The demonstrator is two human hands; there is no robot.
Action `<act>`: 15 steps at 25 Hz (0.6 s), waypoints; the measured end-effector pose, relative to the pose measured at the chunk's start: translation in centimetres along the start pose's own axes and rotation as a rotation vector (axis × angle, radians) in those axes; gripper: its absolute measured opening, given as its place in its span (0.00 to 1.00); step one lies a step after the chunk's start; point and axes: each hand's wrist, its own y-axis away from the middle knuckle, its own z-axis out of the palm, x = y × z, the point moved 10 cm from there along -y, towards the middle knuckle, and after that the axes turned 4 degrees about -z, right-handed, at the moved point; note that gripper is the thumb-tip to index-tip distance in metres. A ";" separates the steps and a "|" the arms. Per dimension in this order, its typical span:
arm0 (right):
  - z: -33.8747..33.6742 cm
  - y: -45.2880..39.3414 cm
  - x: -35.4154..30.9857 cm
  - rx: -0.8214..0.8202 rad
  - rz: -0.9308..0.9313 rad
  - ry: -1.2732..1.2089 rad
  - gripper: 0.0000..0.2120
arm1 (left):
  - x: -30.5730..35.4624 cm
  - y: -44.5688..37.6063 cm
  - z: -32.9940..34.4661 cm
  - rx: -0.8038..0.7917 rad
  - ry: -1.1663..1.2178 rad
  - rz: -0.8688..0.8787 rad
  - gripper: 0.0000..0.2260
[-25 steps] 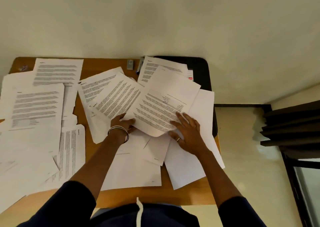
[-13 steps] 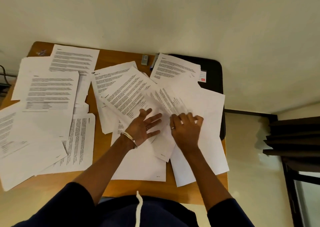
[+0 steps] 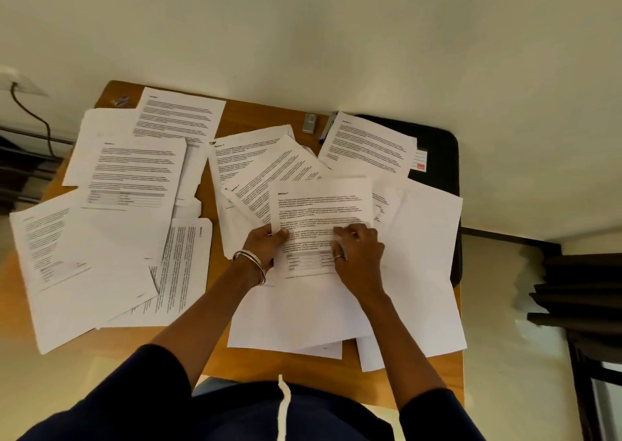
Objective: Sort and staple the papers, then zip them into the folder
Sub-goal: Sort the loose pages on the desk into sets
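A printed sheet (image 3: 323, 211), headed in bold and bearing a small table near its lower part, lay uppermost on the overlapping papers at the centre-right of the desk (image 3: 235, 117). The left hand (image 3: 264, 243) pinched the sheet's left edge, thumb on top and fingers (image 3: 281, 233) closed on the paper. The right hand (image 3: 358, 252), with a ring on one finger, pressed down on the sheet's lower middle, its fingers curled against the page; whether they gripped it could not be told. A bangle (image 3: 250, 260) circled the left wrist. Blank sheets (image 3: 424, 255) spread beneath and to the right, and fanned text pages (image 3: 266, 168) lay just beyond the held sheet. Further papers (image 3: 128, 178) covered the desk's left half. At the far right, a black folder (image 3: 437, 151) lay partly under the papers. A small metal stapler (image 3: 309, 123) stood near the far edge, beside a pen (image 3: 328, 129).
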 end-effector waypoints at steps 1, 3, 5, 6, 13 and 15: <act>0.7 0.3 0.6 -0.032 0.005 0.006 0.15 | 0.0 0.0 -0.4 0.015 -0.019 -0.006 0.07; 1.3 0.7 1.0 -0.062 -0.010 0.002 0.15 | 0.1 0.0 -1.0 0.045 -0.046 -0.016 0.06; 1.0 0.7 1.7 -0.043 0.034 -0.030 0.15 | 0.0 -0.1 -1.4 0.064 -0.044 -0.019 0.06; 0.3 0.8 2.6 0.004 0.106 -0.049 0.15 | 0.0 -0.2 -1.6 0.078 -0.052 -0.017 0.06; -7.2 6.3 15.8 0.362 1.030 -0.052 0.38 | 4.3 -1.0 -1.8 0.322 -0.616 0.353 0.34; -7.3 7.1 17.5 0.275 1.111 -0.028 0.43 | 5.4 0.3 0.6 0.371 -0.998 0.520 0.35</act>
